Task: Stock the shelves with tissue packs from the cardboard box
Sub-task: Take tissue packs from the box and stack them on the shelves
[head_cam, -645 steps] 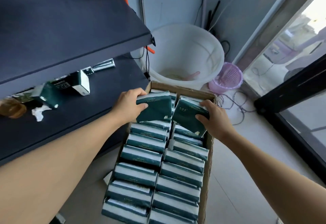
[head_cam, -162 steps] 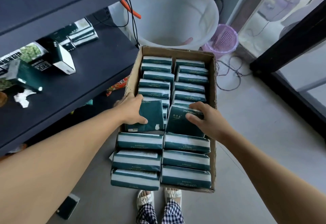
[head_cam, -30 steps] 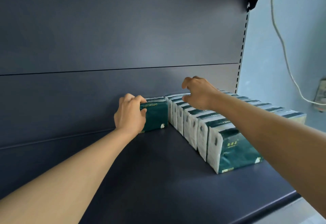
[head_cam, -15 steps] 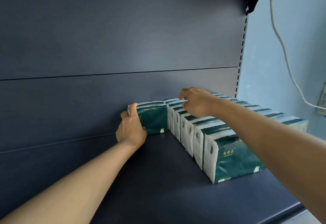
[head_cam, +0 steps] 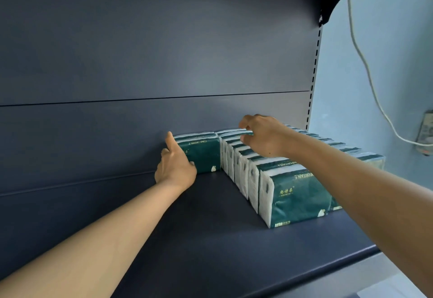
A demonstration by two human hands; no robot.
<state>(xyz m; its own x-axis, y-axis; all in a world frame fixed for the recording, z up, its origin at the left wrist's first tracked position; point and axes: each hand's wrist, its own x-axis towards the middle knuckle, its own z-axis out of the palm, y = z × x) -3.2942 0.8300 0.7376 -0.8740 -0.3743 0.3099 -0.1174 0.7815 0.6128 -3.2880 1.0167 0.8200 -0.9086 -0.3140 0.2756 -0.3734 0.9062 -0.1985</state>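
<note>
Left hand [head_cam: 174, 165] flat against the left end of a tissue pack [head_cam: 202, 154], fingers spread, pushing rather than gripping. This pack stands at the far back of the shelf [head_cam: 210, 239], long axis left-right, butted against the row of packs [head_cam: 269, 180] running near-to-far. Right hand [head_cam: 262, 138] hovers over the far end of that row, fingers loosely curled, holding nothing. Left hand nearer; any final nudge goes rightward.

I see a dark blue shelf [head_cam: 210, 239]. One green tissue pack [head_cam: 206, 154] stands at the back, right by my left hand [head_cam: 175, 166]. A long row of packs [head_cam: 269, 180] stands under my right hand [head_cam: 264, 138], running toward the front edge.
</note>
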